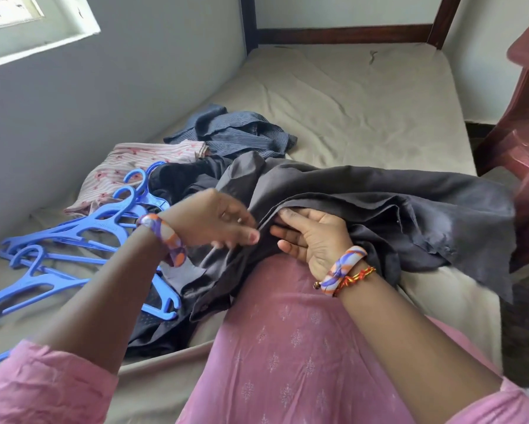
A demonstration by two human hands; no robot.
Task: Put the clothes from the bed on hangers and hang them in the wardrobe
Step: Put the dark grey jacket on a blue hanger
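Both hands work at one dark grey garment (pixel 364 203), which lies bunched across the near edge of the bed (pixel 364 96) and over the person's pink-clad lap. The right hand (pixel 315 237) lies palm up with its fingers curled into a fold of the fabric, gripping it. The left hand (pixel 214 221) is blurred; its fingertips meet the same fold, but whether they pinch it cannot be told. Three further garments lie on the mattress: one blue striped shirt (pixel 235 133), one pink patterned piece (pixel 128 166), one black item (pixel 177 182) partly covered by the grey one. At least four blue plastic hangers (pixel 73 234) lie overlapping at left; the exact count is unclear.
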